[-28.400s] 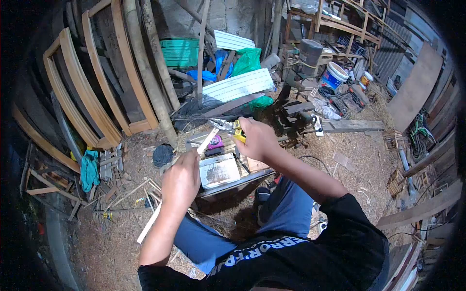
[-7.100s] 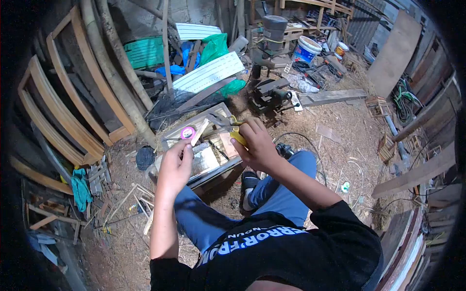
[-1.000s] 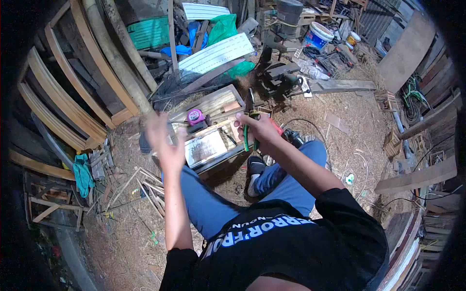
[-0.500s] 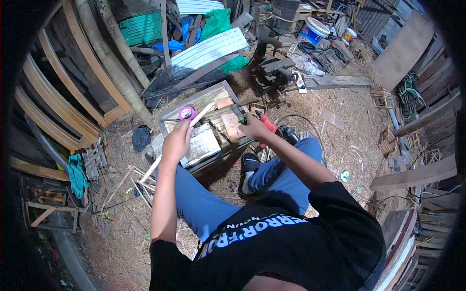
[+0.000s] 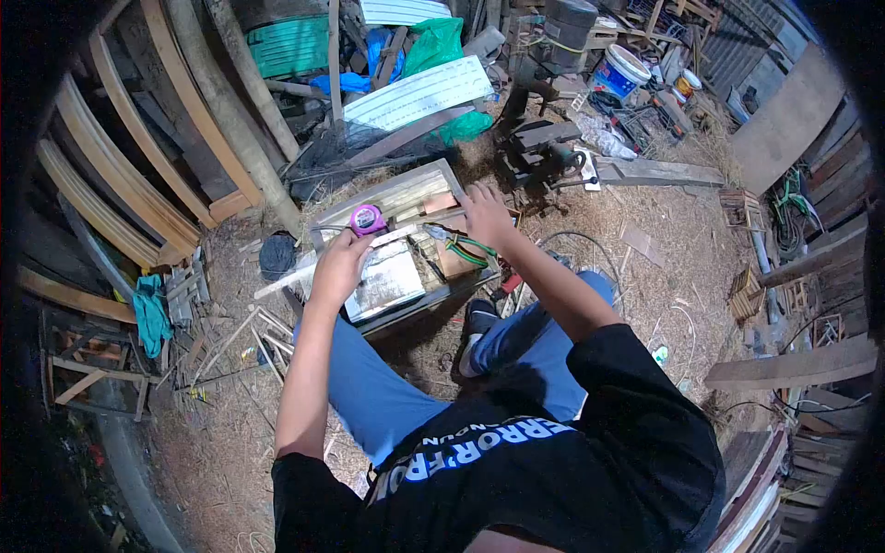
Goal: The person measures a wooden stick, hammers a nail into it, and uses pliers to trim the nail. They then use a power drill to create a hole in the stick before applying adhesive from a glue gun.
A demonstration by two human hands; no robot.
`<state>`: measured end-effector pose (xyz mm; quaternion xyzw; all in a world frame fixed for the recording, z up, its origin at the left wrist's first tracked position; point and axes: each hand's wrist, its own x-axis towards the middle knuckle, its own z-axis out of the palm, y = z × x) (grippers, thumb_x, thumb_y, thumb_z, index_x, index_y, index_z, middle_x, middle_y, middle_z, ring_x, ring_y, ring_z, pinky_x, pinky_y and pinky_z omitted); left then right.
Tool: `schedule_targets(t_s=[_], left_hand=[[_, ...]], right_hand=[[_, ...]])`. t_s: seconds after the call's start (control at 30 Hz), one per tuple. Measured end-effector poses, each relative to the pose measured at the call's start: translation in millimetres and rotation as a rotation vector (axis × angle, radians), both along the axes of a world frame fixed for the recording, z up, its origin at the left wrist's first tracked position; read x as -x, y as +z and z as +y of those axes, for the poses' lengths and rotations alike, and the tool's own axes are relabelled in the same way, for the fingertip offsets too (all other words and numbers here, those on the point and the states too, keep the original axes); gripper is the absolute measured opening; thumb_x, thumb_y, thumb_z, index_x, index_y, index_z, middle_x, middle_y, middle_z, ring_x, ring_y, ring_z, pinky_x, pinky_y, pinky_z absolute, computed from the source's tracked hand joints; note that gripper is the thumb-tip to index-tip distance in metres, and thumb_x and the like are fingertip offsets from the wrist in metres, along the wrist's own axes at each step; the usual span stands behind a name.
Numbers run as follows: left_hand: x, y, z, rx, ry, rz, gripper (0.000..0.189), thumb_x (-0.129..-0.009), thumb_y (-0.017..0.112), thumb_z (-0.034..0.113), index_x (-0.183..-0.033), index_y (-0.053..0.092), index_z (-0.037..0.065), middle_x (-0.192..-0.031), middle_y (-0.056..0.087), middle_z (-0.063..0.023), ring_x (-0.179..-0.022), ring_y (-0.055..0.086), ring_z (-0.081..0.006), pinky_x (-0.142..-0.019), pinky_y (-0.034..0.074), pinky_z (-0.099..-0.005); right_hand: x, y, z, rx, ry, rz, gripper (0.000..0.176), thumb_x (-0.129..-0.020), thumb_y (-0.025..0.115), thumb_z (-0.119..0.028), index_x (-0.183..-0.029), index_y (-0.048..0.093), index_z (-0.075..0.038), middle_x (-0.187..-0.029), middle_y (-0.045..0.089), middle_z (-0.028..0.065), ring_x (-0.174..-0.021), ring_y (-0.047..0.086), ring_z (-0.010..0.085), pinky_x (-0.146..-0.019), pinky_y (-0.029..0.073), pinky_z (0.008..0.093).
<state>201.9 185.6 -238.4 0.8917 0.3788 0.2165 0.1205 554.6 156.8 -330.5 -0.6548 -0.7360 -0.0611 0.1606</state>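
Observation:
My left hand is closed around a thin pale wooden strip, which slants over the low workbench from lower left to upper right. Just beyond those fingers sits a pink-purple tape measure. My right hand reaches over the bench's right end with its fingers stretched out, beside the strip's far end; no held object shows in it. Pliers with green-and-black handles lie on the bench close to that wrist. A white-smeared board lies on the bench nearest my left knee.
A red power tool lies on the ground, partly behind my right forearm. Past the bench stands a dark machine, with a paint bucket farther back. Curved wooden frames lean at left. Wood shavings and offcuts litter the floor.
The pliers have left my right hand and now lie on the bench. That hand has opened and moved toward the bench's far side. The strip has swung to a flatter angle across the bench.

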Motion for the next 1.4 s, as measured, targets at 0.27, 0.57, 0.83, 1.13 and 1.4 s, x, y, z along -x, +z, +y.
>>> schedule_targets(t_s=[0.27, 0.57, 0.83, 1.13, 1.4], left_hand=[[-4.1, -53.9, -9.4, -0.046, 0.082, -0.009, 0.025, -0.09, 0.075, 0.011, -0.115, 0.08, 0.013, -0.113, 0.059, -0.0148, -0.104, 0.066, -0.0374, -0.091, 0.054, -0.048], [-8.8, -118.8, -20.2, -0.149, 0.155, 0.055, 0.036, -0.094, 0.066, 0.011, -0.128, 0.076, 0.019, -0.103, 0.055, -0.0132, -0.106, 0.056, -0.0349, -0.091, 0.048, -0.0483], [-29.4, -110.7, -13.0, -0.102, 0.045, -0.159, 0.025, -0.09, 0.073, 0.02, -0.114, 0.071, 0.012, -0.108, 0.06, -0.0107, -0.107, 0.057, -0.034, -0.095, 0.044, -0.0484], [-33.2, -123.1, -29.1, -0.126, 0.172, -0.229, 0.012, -0.089, 0.075, 0.016, -0.098, 0.074, 0.009, -0.105, 0.062, -0.0076, -0.105, 0.058, -0.0317, -0.091, 0.045, -0.0482], [-32.3, -122.6, -38.0, -0.137, 0.176, -0.258, 0.014, -0.087, 0.079, 0.022, -0.094, 0.076, 0.01, -0.1, 0.065, -0.004, -0.104, 0.059, -0.029, -0.092, 0.044, -0.0453]], right_hand=[[-14.1, -10.6, 10.3, 0.189, -0.002, -0.144, 0.021, -0.096, 0.062, -0.022, -0.109, 0.065, -0.006, -0.084, 0.076, 0.0158, -0.079, 0.076, 0.0364, -0.069, 0.06, 0.0519], [25.1, 24.0, -82.9, 0.791, -0.213, 1.574, 0.029, -0.107, 0.054, -0.038, -0.112, 0.064, -0.012, -0.068, 0.052, 0.0016, -0.047, 0.048, 0.0134, -0.043, 0.034, 0.0337], [74.5, 32.6, -157.0, 0.476, -0.186, 1.455, 0.026, -0.114, 0.048, -0.033, -0.103, 0.058, -0.012, -0.066, 0.049, -0.0016, -0.044, 0.045, 0.0109, -0.04, 0.035, 0.0295], [101.1, -14.9, -196.1, 0.29, -0.301, 1.065, 0.043, -0.113, 0.051, -0.038, -0.101, 0.059, 0.002, -0.074, 0.054, 0.0141, -0.068, 0.052, 0.0212, -0.068, 0.047, 0.0436], [110.5, -33.1, -200.6, 0.359, -0.276, 1.095, 0.052, -0.113, 0.048, -0.043, -0.099, 0.06, 0.005, -0.079, 0.061, 0.0223, -0.072, 0.06, 0.0332, -0.072, 0.048, 0.0465]])
